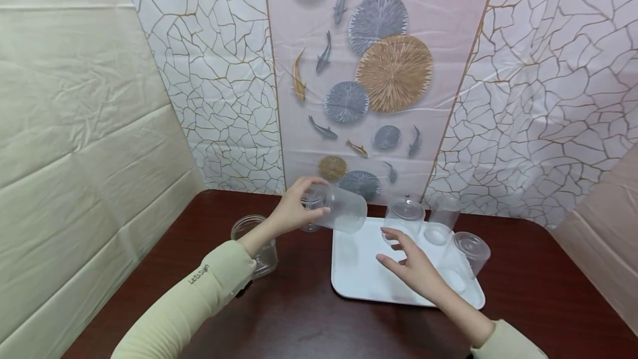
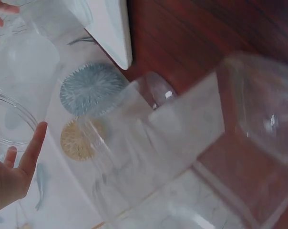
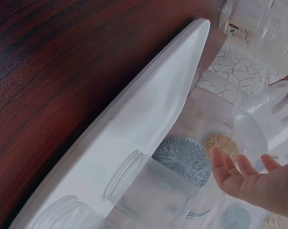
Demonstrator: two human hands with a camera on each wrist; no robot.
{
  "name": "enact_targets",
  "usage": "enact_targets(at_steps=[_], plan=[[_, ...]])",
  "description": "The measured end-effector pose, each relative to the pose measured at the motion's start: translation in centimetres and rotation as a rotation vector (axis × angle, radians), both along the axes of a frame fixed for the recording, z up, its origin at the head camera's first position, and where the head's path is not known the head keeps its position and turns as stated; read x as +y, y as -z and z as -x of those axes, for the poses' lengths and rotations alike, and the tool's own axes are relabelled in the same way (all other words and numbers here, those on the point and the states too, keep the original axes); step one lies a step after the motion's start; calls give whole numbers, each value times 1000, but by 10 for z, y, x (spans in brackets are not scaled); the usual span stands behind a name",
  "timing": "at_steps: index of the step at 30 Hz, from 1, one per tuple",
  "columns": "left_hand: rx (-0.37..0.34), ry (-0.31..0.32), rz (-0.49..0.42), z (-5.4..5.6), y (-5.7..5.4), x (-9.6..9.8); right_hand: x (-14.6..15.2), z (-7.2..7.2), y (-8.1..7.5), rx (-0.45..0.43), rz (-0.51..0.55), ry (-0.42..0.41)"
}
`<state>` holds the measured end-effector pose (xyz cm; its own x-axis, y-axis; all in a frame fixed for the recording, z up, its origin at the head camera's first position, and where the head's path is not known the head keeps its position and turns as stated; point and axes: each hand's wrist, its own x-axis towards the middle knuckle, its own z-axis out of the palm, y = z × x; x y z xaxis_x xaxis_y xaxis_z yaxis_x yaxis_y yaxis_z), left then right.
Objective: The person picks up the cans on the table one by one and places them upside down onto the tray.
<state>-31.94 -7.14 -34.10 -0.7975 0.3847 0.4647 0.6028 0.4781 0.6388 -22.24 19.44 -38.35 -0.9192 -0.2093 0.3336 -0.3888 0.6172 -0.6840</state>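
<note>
From here I see the left hand (image 1: 294, 208) clamped, thumb and fingers, around the rim end of a clear, cylindrical plastic jar (image 1: 349, 212), tipped onto its side in mid-air, base pointing right, by the far left corner of a white rectangular tray (image 1: 356, 270). The right hand (image 1: 411, 265) is over the tray, thumb and fingers apart, gripping nothing. On the tray, beyond and to the right of that hand, three similar clear jars (image 1: 476, 248) stand mouth down. More clear plastic containers (image 1: 265, 256) sit left on the dark red-brown wooden table (image 1: 309, 314).
</note>
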Motion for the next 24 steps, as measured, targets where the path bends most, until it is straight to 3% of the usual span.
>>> enact_targets(at_steps=[12,24], plan=[[-367,164,-356,-3,16,5,1,2,-4,-63,215,-7],[-494,191,-484,-7,24,9,2,5,-12,-131,286,-8]])
